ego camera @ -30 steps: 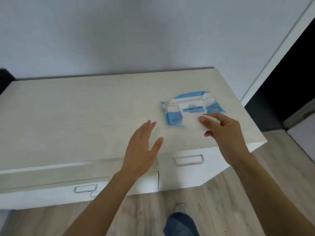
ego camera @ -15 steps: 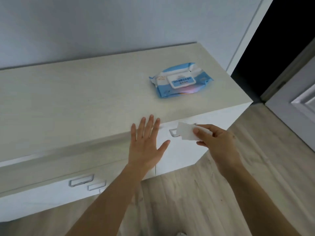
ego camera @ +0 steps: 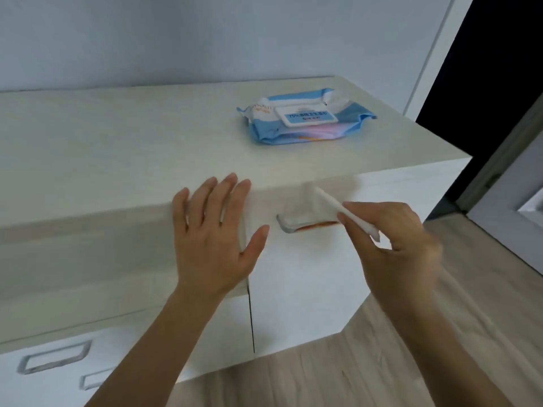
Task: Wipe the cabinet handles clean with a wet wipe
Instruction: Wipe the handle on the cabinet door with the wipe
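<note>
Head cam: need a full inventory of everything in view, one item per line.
cabinet: 1, pale wood top with white fronts, fills left and centre
wipe pack: 1, blue and white, on cabinet top, right rear
wet wipe: 1, white, over right end of the nearest handle
handles: 3, silvery; one on right front, two at lower left
wall: 1, pale grey, behind cabinet
floor: 1, light wood, lower right
door: 1, white, far right beside dark doorway
left hand: 1, fingers spread, at cabinet's front edge
right hand: 1, fingers pinch the wet wipe
</note>
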